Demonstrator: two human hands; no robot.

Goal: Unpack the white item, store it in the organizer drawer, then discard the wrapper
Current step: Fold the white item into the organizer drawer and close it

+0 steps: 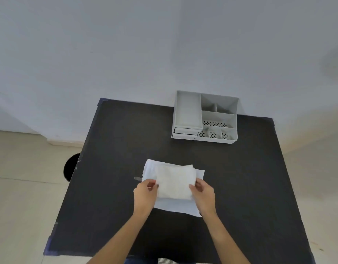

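A folded white cloth item (pixel 174 181) lies on top of its flat, clear-white wrapper (pixel 175 205) in the middle of the black table. My left hand (pixel 146 193) pinches the item's left edge and my right hand (pixel 203 192) pinches its right edge. Whether the item is fully out of the wrapper I cannot tell. A light grey desk organizer (pixel 205 117) stands at the table's far right, with two shut drawers (pixel 186 132) at its lower left front.
The black table (pixel 116 168) has a wall behind it. A round black bin (pixel 71 166) sits on the floor just off the table's left edge. Pale floor surrounds the table on both sides.
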